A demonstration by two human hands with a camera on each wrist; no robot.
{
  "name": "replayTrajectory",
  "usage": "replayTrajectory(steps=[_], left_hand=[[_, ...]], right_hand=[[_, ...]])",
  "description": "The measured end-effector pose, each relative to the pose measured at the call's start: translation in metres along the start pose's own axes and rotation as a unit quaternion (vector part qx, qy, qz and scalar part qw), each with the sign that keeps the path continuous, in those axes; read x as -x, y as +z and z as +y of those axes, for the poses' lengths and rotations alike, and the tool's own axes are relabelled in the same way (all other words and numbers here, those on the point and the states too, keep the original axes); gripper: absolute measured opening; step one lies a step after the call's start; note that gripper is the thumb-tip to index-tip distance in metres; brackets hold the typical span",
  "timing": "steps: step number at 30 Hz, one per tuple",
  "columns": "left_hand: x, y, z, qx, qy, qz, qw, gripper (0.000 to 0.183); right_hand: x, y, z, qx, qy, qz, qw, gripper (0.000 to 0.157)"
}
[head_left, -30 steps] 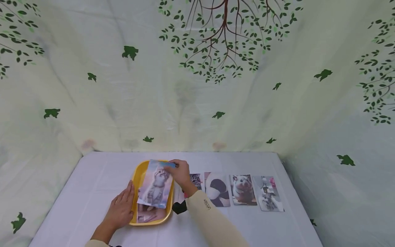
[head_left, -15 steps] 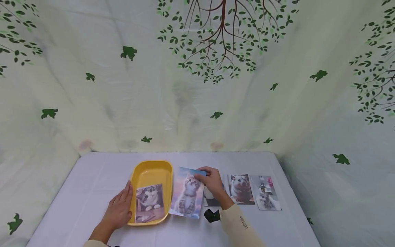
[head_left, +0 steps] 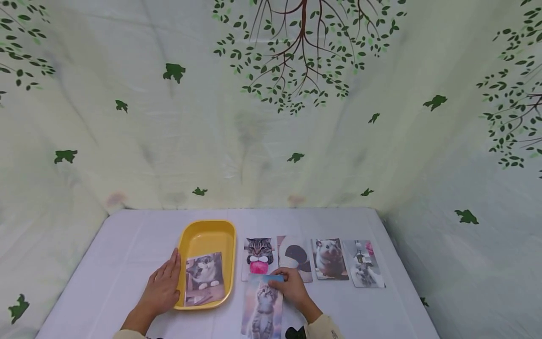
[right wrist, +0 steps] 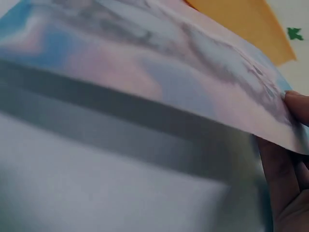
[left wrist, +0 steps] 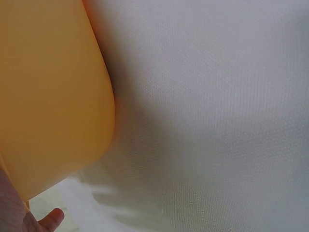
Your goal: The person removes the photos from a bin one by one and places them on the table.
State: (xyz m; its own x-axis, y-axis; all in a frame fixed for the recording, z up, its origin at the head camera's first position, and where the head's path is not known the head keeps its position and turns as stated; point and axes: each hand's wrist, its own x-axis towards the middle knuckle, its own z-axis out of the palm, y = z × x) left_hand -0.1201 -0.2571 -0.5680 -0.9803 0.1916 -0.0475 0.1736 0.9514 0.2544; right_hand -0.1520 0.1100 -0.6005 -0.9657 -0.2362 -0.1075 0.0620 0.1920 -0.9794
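Note:
My right hand (head_left: 294, 287) pinches the top right corner of a picture card of a kitten (head_left: 262, 310), between thumb and fingers. In the right wrist view the card (right wrist: 145, 72) slants close over the white cloth, thumb (right wrist: 298, 104) on its printed face. My left hand (head_left: 161, 287) rests with straight fingers along the left side of a yellow tray (head_left: 207, 233). Inside the tray's near part lies a picture card of a grey-and-white cat (head_left: 204, 278). The left wrist view shows the tray's outer wall (left wrist: 53, 96) and a bit of the hand.
Right of the tray runs a row of cards: a tabby with a pink ball (head_left: 258, 256), a black-and-white picture (head_left: 295, 259), a hamster (head_left: 330, 259) and a greyish picture with a pink spot (head_left: 364, 263). A leaf-printed curtain (head_left: 254, 141) hangs behind the white table (head_left: 148, 230).
My right hand has carried the kitten card out from over the tray, rightward and then toward me, uncovering the cat card in the tray and the tabby card. The left hand stays at the tray.

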Motion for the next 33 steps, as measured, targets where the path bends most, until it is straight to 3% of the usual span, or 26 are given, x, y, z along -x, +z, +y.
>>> replayTrajectory(steps=[7,18,26,33], left_hand=[[-0.001,0.002,-0.001,0.001,0.001,0.0,1.0,0.086],[-0.001,0.003,-0.002,-0.001,-0.003,-0.004,1.0,0.088],[0.0,0.003,-0.002,0.002,-0.003,-0.004,1.0,0.087],[0.0,0.002,-0.003,0.003,0.002,-0.001,1.0,0.088]], right_hand=[[0.005,0.023,0.016,0.091,-0.04,0.024,0.995,0.016],[0.014,0.032,0.015,0.212,-0.087,0.051,0.972,0.023],[0.012,0.03,0.009,0.247,-0.188,0.07,0.948,0.023],[-0.002,0.038,-0.025,0.22,-0.204,0.038,0.953,0.019]])
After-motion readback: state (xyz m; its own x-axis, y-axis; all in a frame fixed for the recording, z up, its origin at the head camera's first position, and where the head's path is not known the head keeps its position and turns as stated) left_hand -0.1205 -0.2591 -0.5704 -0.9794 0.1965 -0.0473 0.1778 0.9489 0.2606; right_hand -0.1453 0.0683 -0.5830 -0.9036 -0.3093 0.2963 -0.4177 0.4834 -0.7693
